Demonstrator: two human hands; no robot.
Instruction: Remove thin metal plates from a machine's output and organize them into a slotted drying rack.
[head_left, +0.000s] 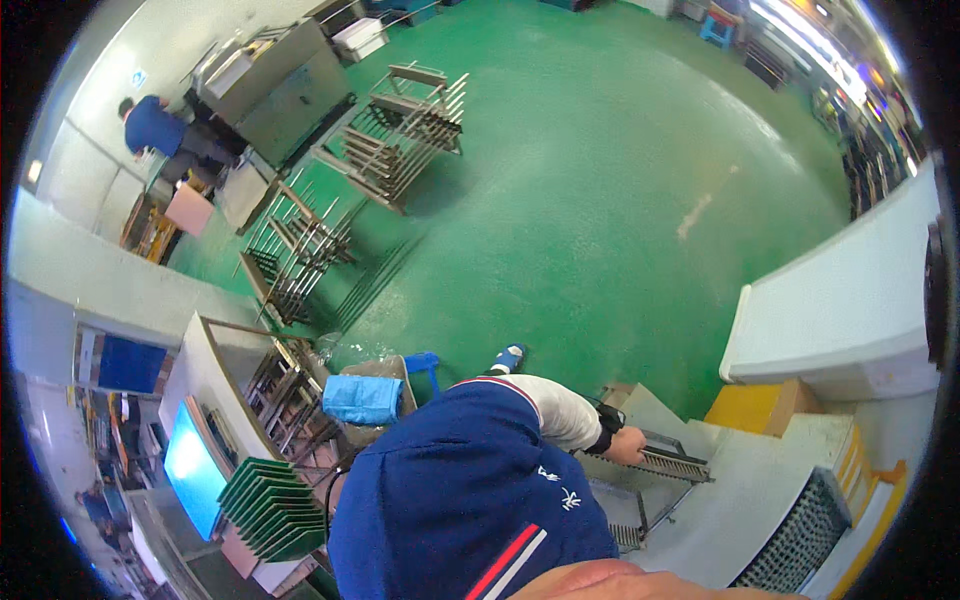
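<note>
On the right, my right hand (628, 446) reaches out in a white sleeve with a dark band at the wrist. Its fingers are closed over one end of a comb-like slotted metal rack (672, 463). A second toothed bar (628, 535) shows lower down, beside my blue shirt. To the left, several green panels (268, 508) stand in a fanned row. A small patch of my left hand or forearm (335, 492) shows behind them, next to a dark cable; its fingers are hidden by my body and the panels.
A pale worktop (712, 510) and a yellow box (745, 408) lie right, below a large white cabinet (830, 310). Metal rack carts (395, 140) stand on the green floor. A blue cloth (362, 399) covers a bin. At far left a person (160, 130) bends beside a machine (285, 105).
</note>
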